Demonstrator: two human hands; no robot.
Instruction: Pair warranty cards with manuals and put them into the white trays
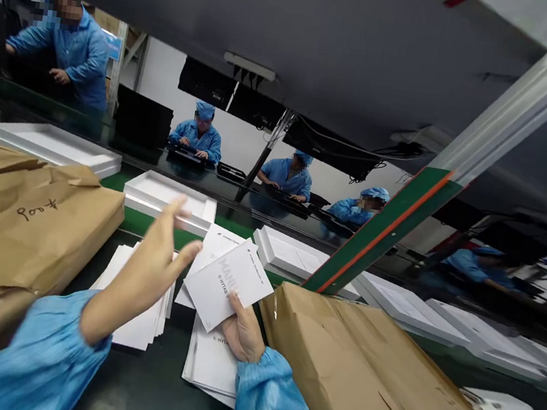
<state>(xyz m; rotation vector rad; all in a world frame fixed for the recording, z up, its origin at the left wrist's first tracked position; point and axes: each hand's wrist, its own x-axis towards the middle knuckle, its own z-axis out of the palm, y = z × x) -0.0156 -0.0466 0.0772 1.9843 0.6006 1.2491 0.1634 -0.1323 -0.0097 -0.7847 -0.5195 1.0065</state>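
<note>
My right hand (242, 333) holds a white printed booklet (229, 284) by its lower edge, tilted up over the bench. My left hand (146, 272) hovers open just left of the booklet, fingers spread, thumb near its corner, holding nothing. Under my right hand lies a stack of white booklets (211, 362). A second stack of white sheets (137, 321) lies below my left hand. Both arms wear blue sleeves.
Brown paper packages sit at left (23, 226) and right (372, 373). White trays (163, 197) ride a green conveyor (137, 221) beyond the bench. Several people in blue coats and caps work on the far side. A dark overhead shelf and slanted metal rail (460, 162) hang above.
</note>
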